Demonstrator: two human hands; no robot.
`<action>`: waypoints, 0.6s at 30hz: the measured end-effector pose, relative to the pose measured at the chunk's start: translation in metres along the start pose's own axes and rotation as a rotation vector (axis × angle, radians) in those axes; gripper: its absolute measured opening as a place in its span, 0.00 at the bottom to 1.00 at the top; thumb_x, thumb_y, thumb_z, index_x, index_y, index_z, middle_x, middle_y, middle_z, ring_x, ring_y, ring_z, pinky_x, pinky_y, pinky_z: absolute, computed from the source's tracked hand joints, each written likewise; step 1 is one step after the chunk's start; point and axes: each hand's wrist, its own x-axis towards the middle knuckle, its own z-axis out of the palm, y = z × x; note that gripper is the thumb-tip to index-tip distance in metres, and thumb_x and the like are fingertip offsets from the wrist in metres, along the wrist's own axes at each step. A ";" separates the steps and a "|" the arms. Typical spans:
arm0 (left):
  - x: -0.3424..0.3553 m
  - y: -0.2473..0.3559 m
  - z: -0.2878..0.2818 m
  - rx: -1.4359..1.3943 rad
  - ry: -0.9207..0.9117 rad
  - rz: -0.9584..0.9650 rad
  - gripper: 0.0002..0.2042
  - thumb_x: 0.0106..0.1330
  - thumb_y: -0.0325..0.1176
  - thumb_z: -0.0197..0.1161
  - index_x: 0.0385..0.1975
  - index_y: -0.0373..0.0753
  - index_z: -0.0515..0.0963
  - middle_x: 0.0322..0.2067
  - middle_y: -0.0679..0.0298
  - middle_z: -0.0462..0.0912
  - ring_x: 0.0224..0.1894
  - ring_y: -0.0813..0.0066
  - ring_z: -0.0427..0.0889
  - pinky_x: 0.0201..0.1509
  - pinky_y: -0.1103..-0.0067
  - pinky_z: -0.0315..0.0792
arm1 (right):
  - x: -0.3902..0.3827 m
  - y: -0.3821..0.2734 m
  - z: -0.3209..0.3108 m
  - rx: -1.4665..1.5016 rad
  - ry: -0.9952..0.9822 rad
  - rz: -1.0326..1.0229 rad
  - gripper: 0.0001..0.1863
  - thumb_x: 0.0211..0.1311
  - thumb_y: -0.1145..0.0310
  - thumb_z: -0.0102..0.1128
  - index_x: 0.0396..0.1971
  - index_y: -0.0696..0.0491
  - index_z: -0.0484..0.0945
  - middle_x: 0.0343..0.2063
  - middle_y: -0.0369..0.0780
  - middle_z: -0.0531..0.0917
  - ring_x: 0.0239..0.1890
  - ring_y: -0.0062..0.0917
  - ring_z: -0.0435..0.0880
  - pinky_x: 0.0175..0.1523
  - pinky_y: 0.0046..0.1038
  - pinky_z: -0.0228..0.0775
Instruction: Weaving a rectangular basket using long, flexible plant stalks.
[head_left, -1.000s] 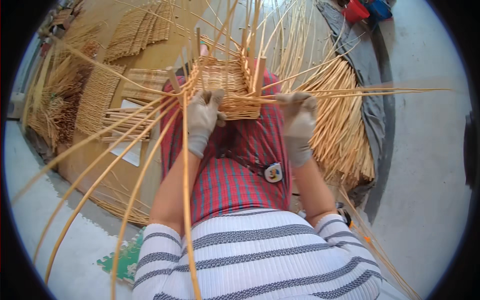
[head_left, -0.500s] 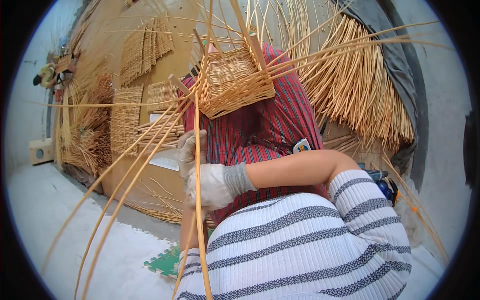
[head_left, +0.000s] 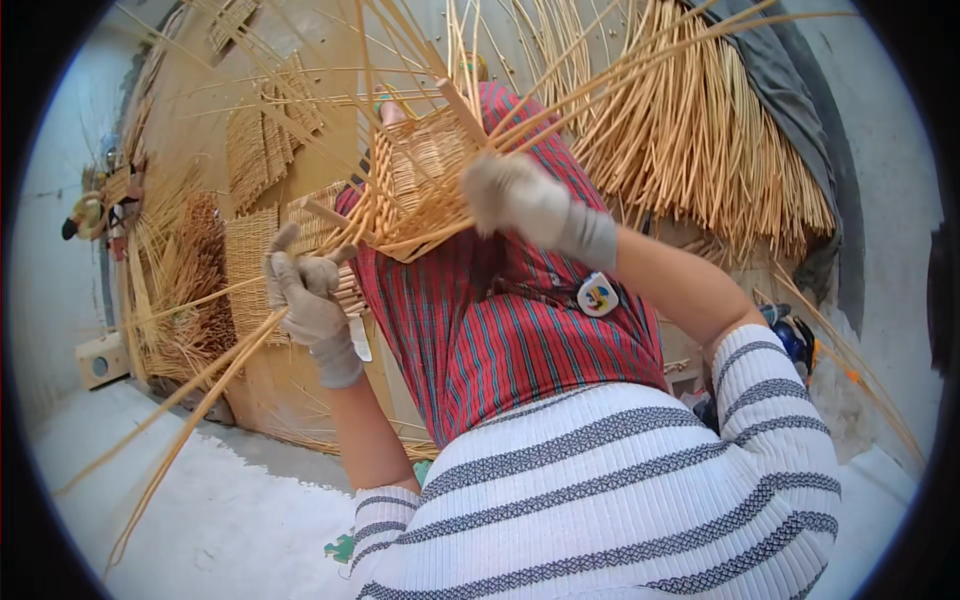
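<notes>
A half-woven wicker basket (head_left: 425, 160) rests tilted on the red checked cloth over my lap, with long willow rods fanning out from its edges. Wooden posts stand at its corners, among them one post (head_left: 460, 108) beside my right hand. My left hand (head_left: 305, 285), in a pale work glove, is closed around several willow rods (head_left: 215, 390) just off the basket's left corner; its index finger points up. Over the basket's near right corner is my gloved right hand (head_left: 518, 198), blurred by motion. Its fingers are smeared, so their grip does not show.
A thick bundle of willow rods (head_left: 690, 140) lies at the right on dark cloth. Woven panels (head_left: 262, 150) and darker rod bundles (head_left: 195, 260) lie on the board at the left. A white round tape measure (head_left: 597, 295) sits on my lap.
My hands were together at a long rod in front of my body. The left has moved left to the rods at the corner; the right has moved up to the basket's right side.
</notes>
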 end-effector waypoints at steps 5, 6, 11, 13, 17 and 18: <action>-0.029 -0.030 0.006 -0.087 0.107 0.077 0.15 0.79 0.37 0.44 0.52 0.33 0.72 0.15 0.73 0.61 0.20 0.85 0.65 0.48 0.72 0.80 | 0.043 0.034 -0.045 0.671 -0.105 -0.072 0.19 0.76 0.54 0.45 0.41 0.56 0.75 0.19 0.32 0.69 0.23 0.21 0.74 0.34 0.29 0.73; -0.035 -0.039 0.012 -0.009 0.126 0.190 0.14 0.77 0.35 0.47 0.53 0.34 0.72 0.21 0.70 0.69 0.27 0.82 0.71 0.53 0.73 0.77 | 0.038 0.031 -0.044 0.644 -0.053 -0.008 0.19 0.76 0.54 0.45 0.41 0.56 0.75 0.19 0.32 0.69 0.23 0.21 0.74 0.34 0.29 0.73; -0.040 -0.095 0.037 -0.064 0.283 -0.039 0.31 0.67 0.35 0.67 0.65 0.32 0.60 0.60 0.54 0.69 0.63 0.63 0.69 0.70 0.71 0.63 | 0.009 -0.005 -0.040 -0.124 0.242 0.066 0.06 0.71 0.72 0.56 0.43 0.58 0.74 0.34 0.36 0.79 0.39 0.19 0.80 0.43 0.24 0.75; -0.028 -0.113 0.032 0.054 0.191 0.057 0.36 0.65 0.39 0.69 0.67 0.33 0.58 0.60 0.54 0.70 0.62 0.65 0.70 0.68 0.72 0.64 | 0.013 -0.007 -0.040 -0.260 0.248 0.085 0.05 0.69 0.77 0.55 0.42 0.58 0.74 0.35 0.36 0.80 0.39 0.19 0.81 0.45 0.23 0.76; -0.011 -0.135 0.032 0.111 0.119 -0.019 0.43 0.58 0.45 0.75 0.67 0.33 0.55 0.59 0.54 0.70 0.58 0.67 0.73 0.63 0.75 0.69 | 0.023 0.008 -0.019 -0.475 0.379 -0.106 0.05 0.68 0.81 0.55 0.40 0.58 0.75 0.33 0.37 0.82 0.38 0.18 0.81 0.47 0.22 0.77; -0.010 -0.138 0.032 0.065 0.110 -0.049 0.43 0.58 0.44 0.76 0.66 0.33 0.55 0.59 0.54 0.70 0.57 0.67 0.74 0.62 0.75 0.70 | 0.020 0.011 -0.009 -0.478 0.508 -0.145 0.04 0.68 0.81 0.55 0.40 0.58 0.75 0.33 0.37 0.82 0.37 0.18 0.82 0.47 0.23 0.78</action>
